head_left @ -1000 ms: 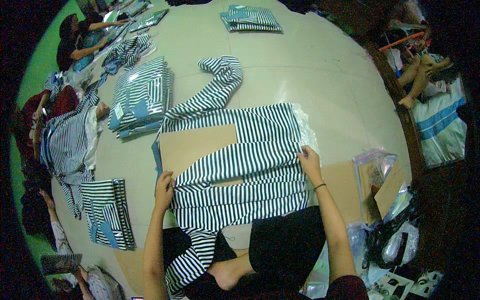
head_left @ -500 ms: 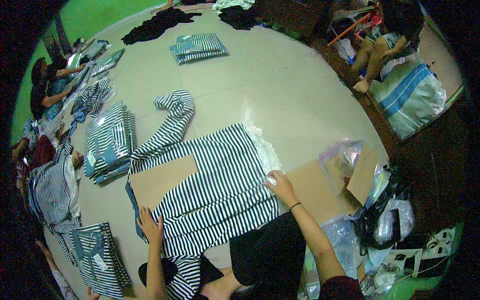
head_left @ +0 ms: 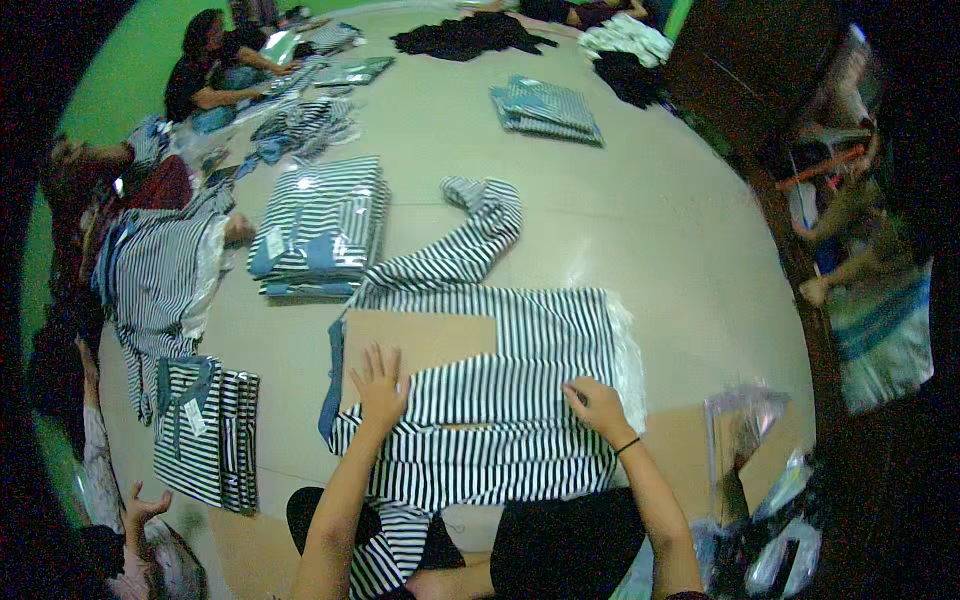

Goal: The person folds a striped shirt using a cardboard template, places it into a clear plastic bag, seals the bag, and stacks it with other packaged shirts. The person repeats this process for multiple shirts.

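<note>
A black-and-white striped shirt [head_left: 540,390] lies spread on the floor, its near side folded inward. One sleeve stretches away at the far left, the other toward my legs. A flat brown cardboard piece [head_left: 430,335] rests on it beside the blue-grey collar [head_left: 336,385]. My left hand [head_left: 380,388] lies with fingers spread across the cardboard's near edge and the striped cloth. Over the right part of the shirt, my right hand [head_left: 600,410] is closed, its curled fingers at the folded cloth. White lace trim [head_left: 627,350] runs along the shirt's right end.
Stacks of folded striped shirts in clear bags [head_left: 320,225] and another folded stack [head_left: 200,435] stand to the left. A further bagged stack [head_left: 545,110] lies farther off. Plastic bags [head_left: 785,550] and cardboard [head_left: 670,450] are at my right. Other people sit along the left and right sides.
My view has turned left. The left hand has spread its fingers and moved onto the cardboard. My right hand has shifted from the lace end inward over the striped cloth.
</note>
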`<state>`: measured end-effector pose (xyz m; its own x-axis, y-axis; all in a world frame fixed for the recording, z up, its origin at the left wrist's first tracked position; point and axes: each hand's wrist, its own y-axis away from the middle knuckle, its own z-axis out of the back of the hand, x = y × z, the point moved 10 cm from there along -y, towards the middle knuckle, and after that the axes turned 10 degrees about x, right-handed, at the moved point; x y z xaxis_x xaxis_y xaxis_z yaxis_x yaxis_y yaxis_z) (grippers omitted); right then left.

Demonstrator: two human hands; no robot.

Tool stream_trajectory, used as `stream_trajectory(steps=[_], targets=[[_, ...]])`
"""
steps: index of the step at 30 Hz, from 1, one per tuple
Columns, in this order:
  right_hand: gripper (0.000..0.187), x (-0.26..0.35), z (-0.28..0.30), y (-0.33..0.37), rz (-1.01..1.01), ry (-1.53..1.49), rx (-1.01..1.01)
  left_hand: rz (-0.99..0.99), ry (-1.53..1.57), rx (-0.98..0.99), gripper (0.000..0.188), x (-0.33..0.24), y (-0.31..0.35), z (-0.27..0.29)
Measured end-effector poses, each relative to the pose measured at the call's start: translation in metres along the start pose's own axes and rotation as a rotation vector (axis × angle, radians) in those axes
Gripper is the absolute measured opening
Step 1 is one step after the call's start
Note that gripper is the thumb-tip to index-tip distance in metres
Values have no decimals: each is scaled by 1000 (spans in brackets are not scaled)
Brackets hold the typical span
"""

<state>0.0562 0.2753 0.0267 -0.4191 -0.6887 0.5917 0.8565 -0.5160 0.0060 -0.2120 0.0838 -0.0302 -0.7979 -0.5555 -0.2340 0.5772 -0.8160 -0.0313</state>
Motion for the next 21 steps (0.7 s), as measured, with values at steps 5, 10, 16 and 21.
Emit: stream_trajectory(steps=[5,10,16,21], targets=[[37,18,-36,-152,32,-82,-72,32,10,48,54,0,1,-5],[54,-44,-60,-268,-504,-219,-237,18,18,32,51,-2,0,0],[40,-3,-8,-273,-465,51,-264,23,5,31,49,-2,1,-1],[24,129,79,-180,294,130,-566,51,1,43,50,-1,-2,-3]])
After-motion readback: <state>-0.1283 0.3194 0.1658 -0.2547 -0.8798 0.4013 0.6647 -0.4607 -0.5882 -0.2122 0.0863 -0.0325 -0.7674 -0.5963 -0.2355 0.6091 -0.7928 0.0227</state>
